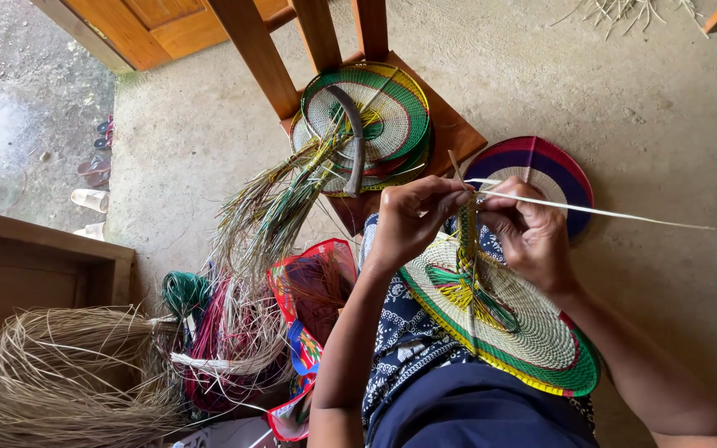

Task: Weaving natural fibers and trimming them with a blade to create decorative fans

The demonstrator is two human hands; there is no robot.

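Both hands meet at twelve o'clock above a round woven fan (524, 328) lying on the lap. Left hand (412, 220) grip pinches its braided handle (466, 236); right hand (529, 232) grip grasps a pale strip (624, 215) pointing toward three o'clock.

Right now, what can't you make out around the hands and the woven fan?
- Head view: where the left hand and right hand pinch the fan's handle; the fingers cover it.
- Near edge of the woven fan: hidden by the right forearm.
- Fans stacked on the wooden chair: their count; the top fan covers them.
- Pale strip: its inner end, behind the fingers.
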